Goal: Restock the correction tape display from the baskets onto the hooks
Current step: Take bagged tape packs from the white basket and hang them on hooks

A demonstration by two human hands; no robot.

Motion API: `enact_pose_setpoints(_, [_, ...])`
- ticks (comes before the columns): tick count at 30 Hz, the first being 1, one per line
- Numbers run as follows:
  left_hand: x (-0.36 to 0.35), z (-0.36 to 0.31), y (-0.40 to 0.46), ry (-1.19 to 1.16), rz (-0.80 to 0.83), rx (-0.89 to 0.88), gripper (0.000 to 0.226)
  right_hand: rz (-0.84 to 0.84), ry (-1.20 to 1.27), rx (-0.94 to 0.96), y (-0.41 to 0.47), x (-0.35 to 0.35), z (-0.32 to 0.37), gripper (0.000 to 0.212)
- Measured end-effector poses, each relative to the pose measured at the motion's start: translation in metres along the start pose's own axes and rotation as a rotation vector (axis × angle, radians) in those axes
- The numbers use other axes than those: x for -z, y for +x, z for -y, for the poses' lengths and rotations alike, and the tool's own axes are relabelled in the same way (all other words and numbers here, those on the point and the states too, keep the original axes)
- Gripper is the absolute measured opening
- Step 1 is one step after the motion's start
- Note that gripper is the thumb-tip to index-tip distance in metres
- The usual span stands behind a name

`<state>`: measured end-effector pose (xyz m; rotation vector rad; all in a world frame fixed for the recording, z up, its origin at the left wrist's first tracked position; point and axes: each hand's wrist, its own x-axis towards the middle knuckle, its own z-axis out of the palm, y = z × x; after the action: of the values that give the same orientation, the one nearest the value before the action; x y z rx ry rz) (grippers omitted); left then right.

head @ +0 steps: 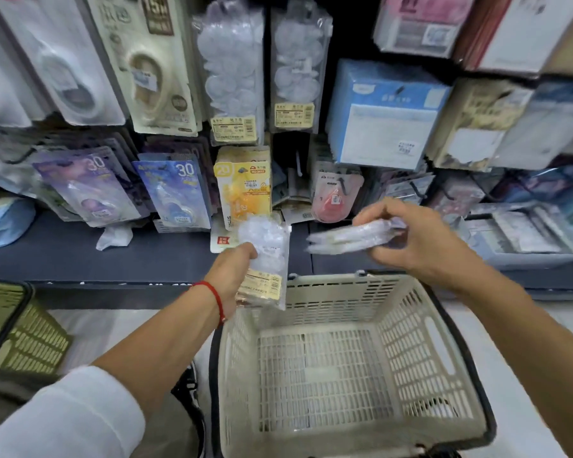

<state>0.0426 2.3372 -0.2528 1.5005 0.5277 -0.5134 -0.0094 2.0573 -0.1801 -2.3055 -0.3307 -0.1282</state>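
Left hand (234,269) gripping an upright clear packet (267,262), right hand (420,236) pinching flat packets (348,239) over the basket (344,292).

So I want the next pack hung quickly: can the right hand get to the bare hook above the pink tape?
Probably yes: the right hand, gripping clear packs, is just below-right of the bare hook, with nothing between.

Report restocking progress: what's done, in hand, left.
Done: the beige basket looks emptied, and clear packs hang on upper hooks. In hand: the left hand grips one clear packet; the right hand pinches several more. Left: hanging these.
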Motion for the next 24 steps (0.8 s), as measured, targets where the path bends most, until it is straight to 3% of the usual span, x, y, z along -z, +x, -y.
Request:
enact_pose_setpoints(2, [-0.012, -0.01, -0.012, -0.136, 0.097, 0.014, 0.009, -0.162, -0.069, 0.141, 0.0, -0.008, 0.015, 0.053])
enact_pose_setpoints(4, [-0.026, -0.017, -0.023, -0.265, 0.225, 0.015, 0.024, -0.197, -0.177, 0.244, -0.005, -0.024, 0.023, 0.054])
enact_pose_setpoints(9, [-0.048, -0.029, -0.047, -0.463, 0.403, -0.057, 0.058, 0.027, -0.203, 0.295, -0.013, -0.038, 0.03, 0.054])
enact_pose_setpoints(11, [-0.048, -0.031, -0.053, -0.466, 0.416, -0.12, 0.063, 0.054, -0.145, 0.255, -0.011, -0.036, 0.035, 0.049])
enact_pose_setpoints(14, [-0.048, -0.036, -0.056, -0.421, 0.35, -0.259, 0.062, -0.093, 0.045, 0.162, 0.0, -0.036, 0.043, 0.032])
enact_pose_setpoints(17, [-0.047, -0.049, -0.06, -0.434, 0.29, -0.356, 0.057, -0.287, 0.259, -0.059, 0.023, -0.039, 0.058, 0.048])
enact_pose_setpoints(19, [-0.045, -0.061, -0.064, -0.467, 0.256, -0.388, 0.056, -0.323, 0.307, -0.164, 0.04, -0.039, 0.068, 0.057])
enact_pose_setpoints(24, [-0.034, -0.098, -0.072, -0.483, 0.263, -0.497, 0.051, -0.342, 0.53, -0.183, 0.078, -0.025, 0.094, 0.025])
